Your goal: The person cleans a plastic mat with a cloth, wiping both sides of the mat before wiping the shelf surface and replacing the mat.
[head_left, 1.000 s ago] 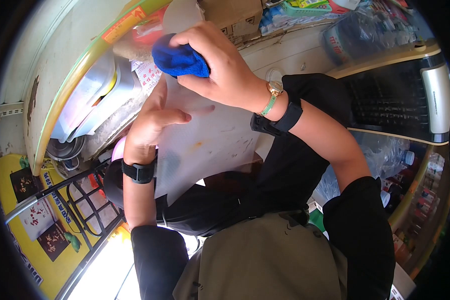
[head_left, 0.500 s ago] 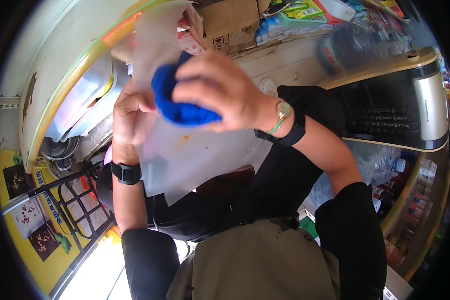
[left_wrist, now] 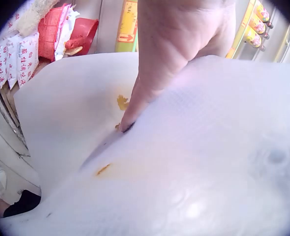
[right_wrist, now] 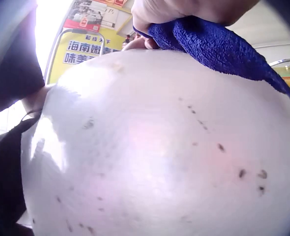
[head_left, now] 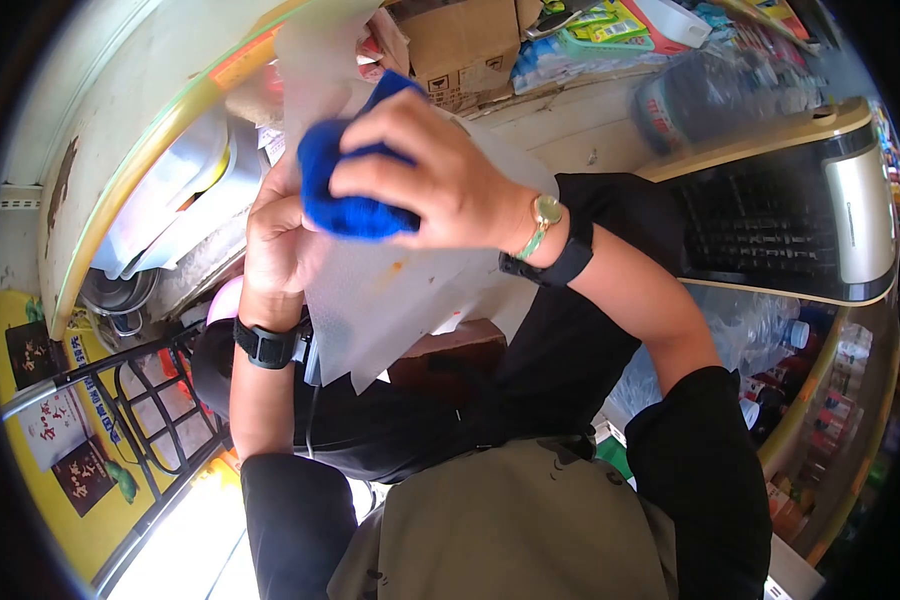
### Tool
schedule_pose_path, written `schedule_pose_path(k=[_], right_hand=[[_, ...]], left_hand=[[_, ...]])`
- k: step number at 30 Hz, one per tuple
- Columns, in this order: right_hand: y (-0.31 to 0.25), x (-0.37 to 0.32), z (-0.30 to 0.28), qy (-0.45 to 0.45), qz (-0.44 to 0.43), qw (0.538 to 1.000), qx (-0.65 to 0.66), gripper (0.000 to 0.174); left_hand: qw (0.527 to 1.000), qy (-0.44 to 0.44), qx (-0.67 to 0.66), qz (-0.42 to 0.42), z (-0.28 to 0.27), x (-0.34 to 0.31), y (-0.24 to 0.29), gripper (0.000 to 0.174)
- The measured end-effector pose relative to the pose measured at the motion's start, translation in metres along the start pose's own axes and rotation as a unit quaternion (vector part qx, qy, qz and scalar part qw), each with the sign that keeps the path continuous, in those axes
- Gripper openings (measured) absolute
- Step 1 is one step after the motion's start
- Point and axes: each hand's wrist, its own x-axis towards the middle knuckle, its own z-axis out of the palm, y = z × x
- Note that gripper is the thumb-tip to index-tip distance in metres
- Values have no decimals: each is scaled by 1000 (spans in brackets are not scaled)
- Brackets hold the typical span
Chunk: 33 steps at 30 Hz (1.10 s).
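Note:
A translucent, flexible sheet [head_left: 410, 300] with brown and dark spots is held up over the person's lap. The left hand [head_left: 278, 235] grips its left side, thumb on the near face; in the left wrist view the hand [left_wrist: 179, 44] comes down onto the sheet [left_wrist: 184, 162] near yellow-brown stains. A blue cloth [head_left: 355, 200] is bunched in the right hand [head_left: 435, 180], fingers curled round it against the sheet's upper part. In the right wrist view the cloth [right_wrist: 218, 49] lies along the far edge of the spotted sheet [right_wrist: 150, 132], beneath the right hand [right_wrist: 194, 10].
A cardboard box [head_left: 460, 45] and a green basket [head_left: 605, 45] of packets stand at the top. To the right are a black and silver appliance [head_left: 780, 200] and bottles in plastic wrap [head_left: 750, 320]. Plastic containers [head_left: 185, 190] and a black metal rack [head_left: 170, 400] are at left.
Over the last second the blue cloth and right hand moved down, then slightly up again, over the sheet. The sheet has shifted and its lower edge is folded differently. The left hand keeps its grip.

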Motion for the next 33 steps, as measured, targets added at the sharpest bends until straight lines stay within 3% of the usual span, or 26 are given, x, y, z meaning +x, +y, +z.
schedule_pose_path(k=[4,5,11,15,17,20,22,27,29,32,33], right_hand=[[-1,1,2,7,-21,999,-25,44],[5,6,-5,13,-15,999,-43,44],[20,14,-13,91,41,990,-98,46],[4,10,-2,-3,-12,1000,0,43],[-6,5,11,-7,-27,1000,-4,39],[5,8,6,13,-27,998,-55,35],[9,14,-2,46,-4,994,-95,38],[24,18,-12,75,29,992,-94,47],[18,17,-9,57,7,997,-60,47],[-3,11,6,13,-32,999,-13,42],[-6,9,10,11,-43,999,-9,40]], left_hand=[[999,35,0,-2,2,-5,-2,76],[1000,-23,3,10,5,-2,0,80],[999,-36,-32,17,35,3,3,90],[998,-37,-49,9,0,-2,2,72],[998,-52,-41,6,-14,-4,0,59],[999,2,-52,-13,-4,-7,-3,66],[997,-44,68,-17,10,-3,-1,76],[999,-31,-14,-3,36,4,1,85],[995,-48,82,-10,16,3,4,76],[995,-93,14,17,-20,-2,8,64],[995,-29,85,33,-19,-8,9,54]])
